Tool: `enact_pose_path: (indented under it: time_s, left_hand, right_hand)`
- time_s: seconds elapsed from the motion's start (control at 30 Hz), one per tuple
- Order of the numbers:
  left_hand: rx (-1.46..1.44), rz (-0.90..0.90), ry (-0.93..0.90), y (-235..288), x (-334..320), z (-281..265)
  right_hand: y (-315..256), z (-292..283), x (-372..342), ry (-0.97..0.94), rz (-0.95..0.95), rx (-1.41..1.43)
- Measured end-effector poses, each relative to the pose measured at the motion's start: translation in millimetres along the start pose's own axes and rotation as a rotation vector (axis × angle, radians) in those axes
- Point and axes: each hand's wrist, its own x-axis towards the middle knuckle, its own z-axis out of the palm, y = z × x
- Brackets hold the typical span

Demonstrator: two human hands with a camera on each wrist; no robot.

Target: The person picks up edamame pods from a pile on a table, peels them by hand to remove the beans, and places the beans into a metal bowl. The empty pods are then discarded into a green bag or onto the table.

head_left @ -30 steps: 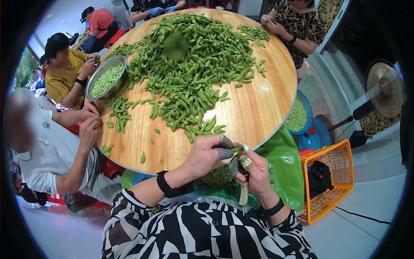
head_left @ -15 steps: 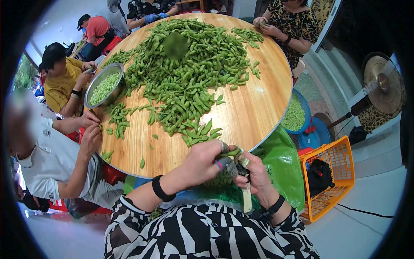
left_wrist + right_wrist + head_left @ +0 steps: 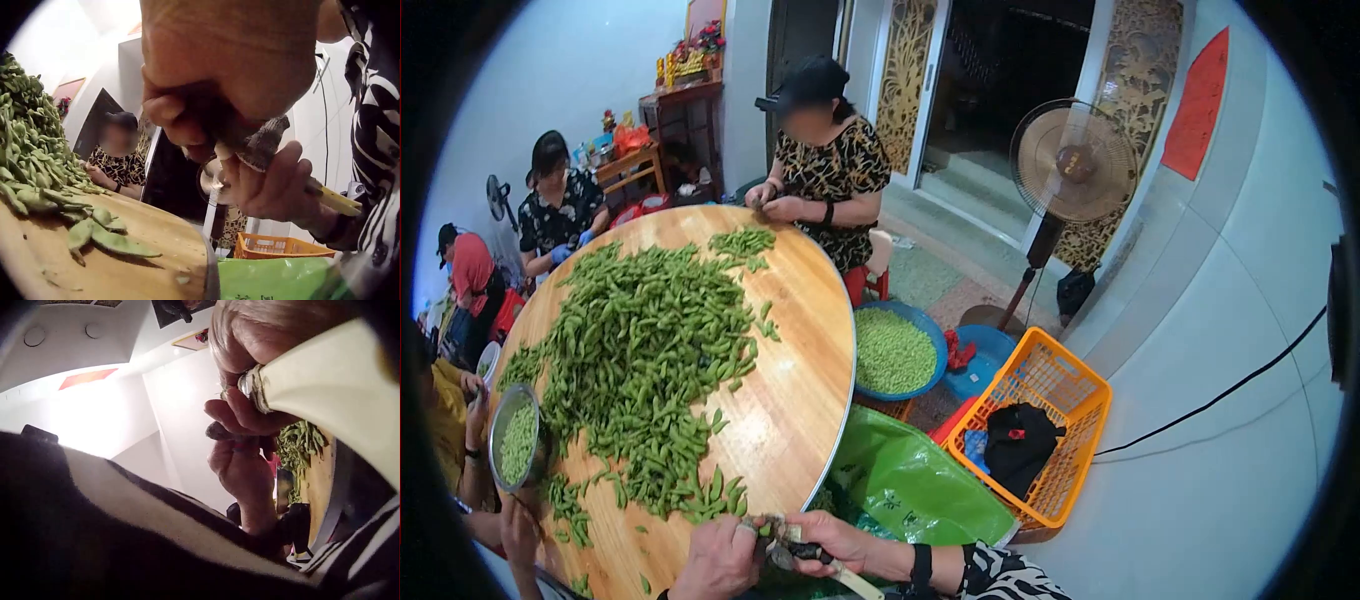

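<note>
At the round wooden table's near edge (image 3: 830, 478), my two hands meet. My left hand (image 3: 718, 558) has curled fingers and pinches a green soybean pod (image 3: 765, 529), mostly covered by the fingertips. My right hand (image 3: 835, 540) grips a tool with a long cream handle (image 3: 855, 582); its working end is hidden by the fingers. Grey covers (image 3: 265, 147) wrap some fingertips. Close up in the right wrist view, the handle (image 3: 331, 375) has a binding wound round its neck. A large heap of soybean pods (image 3: 650, 350) spreads over the table beyond my hands.
A steel bowl (image 3: 538, 462) of shelled beans stands at the table's left. Right of the table are a blue basin (image 3: 938, 350) of beans, a green plastic bag (image 3: 920, 485), an orange basket (image 3: 1085, 425) and a standing fan (image 3: 1075, 165). Several people sit around the table.
The head view has swung to the right, so table and hands now sit lower and further left. Both hands stay together at the table edge, with the cream-handled tool still in the right.
</note>
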Motion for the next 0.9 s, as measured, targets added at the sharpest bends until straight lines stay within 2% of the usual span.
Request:
enact_pose_path:
  time_s: [0.03, 0.13, 0.17, 0.27, 0.33, 0.47, 0.6, 0.67, 0.7, 0.77, 0.8, 0.9]
  left_hand:
    - [-0.025, 0.001, -0.007, 1, 2, -1]
    - [-0.095, -0.01, -0.024, -2, 4, -3]
    - [-0.096, -0.019, -0.044, -4, 4, -4]
    - [-0.238, -0.052, -0.076, -9, 4, -4]
    - [-0.242, -0.051, -0.015, -3, 4, -6]
    - [-0.055, -0.067, 0.026, 3, 3, -6]
    - [-0.128, -0.097, 0.04, 5, 2, -7]
    - [-0.077, -0.088, 0.147, 3, -3, 0]
    - [-0.06, -0.108, 0.15, 3, -3, -1]
    - [0.035, 0.008, 0.236, 5, -3, -4]
    - [0.067, -0.037, 0.238, 5, -7, -3]
    - [0.124, -0.066, 0.254, 5, -11, 0]
  right_hand:
    - [-7, 18, -5, 0.128, 0.023, 0.05]
    - [-5, 15, -4, 0.094, -0.003, 0.034]
    - [-2, 7, -3, 0.009, -0.017, 0.032]
    - [-5, 17, -4, 0.082, -0.024, 0.006]
    - [-6, 14, -5, 0.0, -0.017, -0.019]
    - [-9, 24, -7, -0.001, -0.092, -0.025]
    - [-20, 24, -3, 0.008, -0.045, -0.023]
    - [-14, 12, 1, -0.082, -0.039, -0.005]
    - [-13, 16, 1, -0.022, -0.046, -0.014]
    - [-10, 16, 3, 0.03, -0.025, -0.06]
    - [-9, 14, 4, -0.002, 0.02, -0.06]
    - [-9, 12, 7, 0.007, -0.007, 0.005]
